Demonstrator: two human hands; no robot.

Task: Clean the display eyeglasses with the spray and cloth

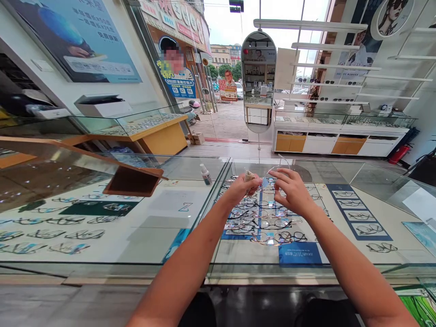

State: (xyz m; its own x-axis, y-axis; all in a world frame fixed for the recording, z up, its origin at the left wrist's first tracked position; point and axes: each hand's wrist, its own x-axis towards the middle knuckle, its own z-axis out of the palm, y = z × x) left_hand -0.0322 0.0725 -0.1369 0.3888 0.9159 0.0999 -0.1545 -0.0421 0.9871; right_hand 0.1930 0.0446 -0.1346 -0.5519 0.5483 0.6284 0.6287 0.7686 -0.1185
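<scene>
Above the glass counter, my left hand (245, 187) is closed with a crumpled beige cloth (250, 175) in its fingers. Its fingertips meet the edge of a pair of thin-rimmed eyeglasses (265, 182), whose lens shows a bluish glint. My right hand (291, 188) pinches the same eyeglasses from the other side, some of its fingers stretched out. One thin, pale temple arm rises behind the right fingers. Beneath both hands, several rows of eyeglasses (269, 223) lie inside the display case. A small white spray bottle (205, 174) stands on the counter left of my left hand.
An oval mirror (259, 81) stands beyond the counter. On the left, a brown-framed tilted panel (132, 180) juts over the glass. A blue card (299, 253) and a blue tray (359, 212) of glasses lie in the case. White shelves (337, 68) line the far right wall.
</scene>
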